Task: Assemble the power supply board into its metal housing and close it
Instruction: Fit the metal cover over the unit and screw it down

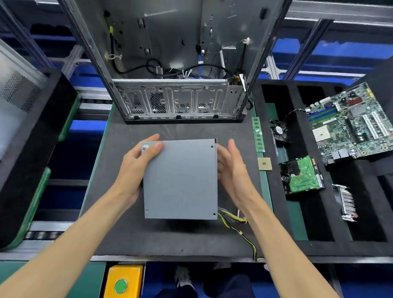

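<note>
Power supply housing [180, 179], a flat grey metal box with a matte lid and small screw holes at its corners, sits at the middle of a dark foam work mat [124, 231], its long axis running away from the person toward an open computer case [172, 57]. At far left, a black foam tray [21, 163] with green edging holds a perforated grey panel [11, 95]. The left hand [134, 168] grips the housing's left edge, thumb curled over the top near a silver corner tab, fingers wrapped under the side, forearm reaching in from the lower left. The right hand [232, 173] lies against the right edge with fingers nearly straight and palm turned inward, touching the metal rather than clutching it. A bundle of yellow and black wires [235, 220] trails from the housing's near right corner across the mat. Farther right, a memory stick [258, 135] and a small square chip [264, 163] rest beside a slotted black foam tray [322, 242] carrying a small fan [279, 130], a hard drive [302, 176] with its green board up, a finned heat sink [346, 202] and a green motherboard [354, 124]. A yellow box with a green button [122, 283] sits below the mat.
</note>
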A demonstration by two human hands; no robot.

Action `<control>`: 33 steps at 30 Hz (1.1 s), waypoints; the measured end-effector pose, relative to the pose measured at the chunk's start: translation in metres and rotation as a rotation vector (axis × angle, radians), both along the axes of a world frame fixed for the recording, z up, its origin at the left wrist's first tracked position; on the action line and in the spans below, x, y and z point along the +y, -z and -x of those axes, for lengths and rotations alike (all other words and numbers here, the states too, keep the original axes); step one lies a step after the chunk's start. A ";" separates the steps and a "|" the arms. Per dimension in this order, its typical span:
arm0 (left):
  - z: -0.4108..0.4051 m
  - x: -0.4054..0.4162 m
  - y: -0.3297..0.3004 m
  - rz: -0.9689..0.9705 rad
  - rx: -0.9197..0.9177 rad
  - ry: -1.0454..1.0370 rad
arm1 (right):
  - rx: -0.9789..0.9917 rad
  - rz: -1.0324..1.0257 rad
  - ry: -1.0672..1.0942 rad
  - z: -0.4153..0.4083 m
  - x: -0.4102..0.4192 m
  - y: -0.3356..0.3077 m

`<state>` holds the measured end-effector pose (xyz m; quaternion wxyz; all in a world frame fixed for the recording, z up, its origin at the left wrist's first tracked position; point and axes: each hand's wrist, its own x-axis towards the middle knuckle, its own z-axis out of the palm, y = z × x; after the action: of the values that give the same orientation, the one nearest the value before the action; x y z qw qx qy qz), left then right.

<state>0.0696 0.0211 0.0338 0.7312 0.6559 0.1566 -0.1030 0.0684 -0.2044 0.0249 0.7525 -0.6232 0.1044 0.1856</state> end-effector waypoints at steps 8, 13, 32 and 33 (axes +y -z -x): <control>-0.001 -0.015 0.001 0.138 0.113 0.004 | 0.069 -0.139 0.017 -0.002 0.005 0.000; -0.009 -0.016 -0.002 -0.015 -0.068 0.030 | -0.020 -0.076 0.107 -0.008 0.009 -0.003; 0.063 -0.032 -0.013 -0.093 -0.120 0.099 | -0.097 -0.188 0.411 0.036 0.019 0.022; 0.068 -0.028 -0.010 -0.090 -0.130 0.118 | -0.115 -0.158 0.406 0.038 0.020 0.022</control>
<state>0.0020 -0.0066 0.0443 0.7024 0.7014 0.0743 -0.0958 0.0304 -0.1843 0.0024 0.8257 -0.5380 0.1698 0.0019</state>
